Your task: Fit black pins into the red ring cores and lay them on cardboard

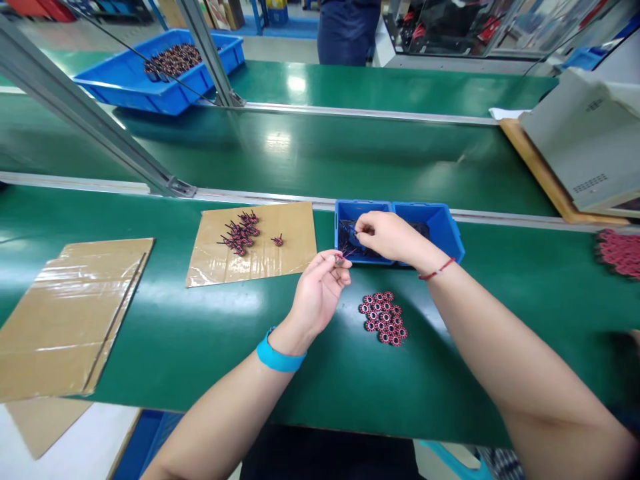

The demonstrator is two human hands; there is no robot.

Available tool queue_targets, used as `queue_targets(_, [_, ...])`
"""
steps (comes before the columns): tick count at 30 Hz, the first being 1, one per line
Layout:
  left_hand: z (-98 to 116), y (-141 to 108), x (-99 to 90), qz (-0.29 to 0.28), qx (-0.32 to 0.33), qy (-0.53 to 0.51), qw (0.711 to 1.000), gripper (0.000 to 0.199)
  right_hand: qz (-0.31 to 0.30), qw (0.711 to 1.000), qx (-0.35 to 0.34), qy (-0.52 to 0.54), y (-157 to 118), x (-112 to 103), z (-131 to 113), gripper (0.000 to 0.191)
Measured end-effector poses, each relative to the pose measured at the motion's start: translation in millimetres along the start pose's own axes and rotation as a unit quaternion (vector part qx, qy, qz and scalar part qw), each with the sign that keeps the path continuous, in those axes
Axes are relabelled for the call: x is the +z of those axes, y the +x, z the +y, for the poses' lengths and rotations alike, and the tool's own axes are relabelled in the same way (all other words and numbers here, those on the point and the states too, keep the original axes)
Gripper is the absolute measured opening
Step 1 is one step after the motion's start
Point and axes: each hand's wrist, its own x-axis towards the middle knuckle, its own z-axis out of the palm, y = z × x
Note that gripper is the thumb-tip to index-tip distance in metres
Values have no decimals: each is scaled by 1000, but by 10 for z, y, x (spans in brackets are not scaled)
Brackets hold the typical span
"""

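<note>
My left hand (pixel 323 287), with a blue band at the wrist, pinches a small motor stator (pixel 339 259) wound in red, thin wire ends sticking out. Over the left blue bin (pixel 367 261) is my right hand (pixel 385 235), its fingers closed together; what they hold, if anything, is too small to make out. Dark thin pieces (pixel 347 235) lie in that bin. Several ring-shaped red-and-black stators (pixel 384 317) lie grouped on the green bench below my hands. On a cardboard sheet (pixel 205 267) sit several stators with dark stubs (pixel 241 235), one of them apart (pixel 278 241).
A second blue bin (pixel 453 233) adjoins the first. More cardboard (pixel 65 320) lies at the left. Red parts (pixel 620 253) and a grey machine housing (pixel 575 147) stand right. Beyond a metal post (pixel 210 53) is a blue tray (pixel 165 100) of parts; a person (pixel 349 30) stands behind.
</note>
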Motion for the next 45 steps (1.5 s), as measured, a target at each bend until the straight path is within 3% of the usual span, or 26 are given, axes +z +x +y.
queue_targets(3, [-36,-24,-2,-18,-7,4,1000,6,43,994,18,95,-74,17,81,12])
queue_targets(6, [-65,-50,1,-34,-13,14,999,6,76,963,44,255,-125,58,149,3])
queue_targets(8, [-77,-67,7,-46,-16,23,999,6,86,923,62,370,-161,72,165,5])
queue_targets(11, [-86,-93,18,-70,-24,37,997,6,101,838,86,529,-277,62,134,10])
queue_targets(14, [-92,-126,31,-94,-38,51,993,7,106,766,100,626,-497,48,57,16])
queue_targets(18, [-107,-175,48,-121,-54,72,989,12,109,713,123,682,-838,92,-62,16])
queue_targets(24, [-130,-228,53,-153,-86,106,979,18,152,702,110,686,-1088,199,-171,4])
queue_targets(34, [-136,-222,47,-158,-94,109,977,18,185,719,85,664,-1147,172,-185,6])
queue_targets(45, [-152,-214,32,-167,-91,97,977,17,178,738,91,645,-1148,165,-203,5])
